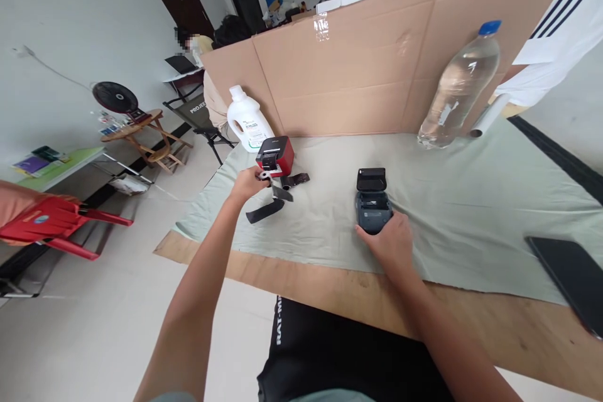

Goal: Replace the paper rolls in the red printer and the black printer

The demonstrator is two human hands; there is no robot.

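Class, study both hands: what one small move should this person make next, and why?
Probably lower the grey object, perhaps scissors, from the left hand onto the cloth. The right hand grips the near end of the dark device, whose lid stands open, so a free left hand might help with that lid.

Portable printer (pixel 374 217) sits on the cloth (pixel 320 232) — right hand (pixel 393 235) around its near end. Left of it: strips (pixel 264 210), then left hand (pixel 249 184) with scissors (pixel 279 190). Left and farther back: small machine (pixel 283 154), jug (pixel 249 120) beyond that. Directly behind: standing cardboard panel (pixel 348 81). Behind to the right: water bottle (pixel 464 85). Right and nearer: flat device (pixel 570 276).
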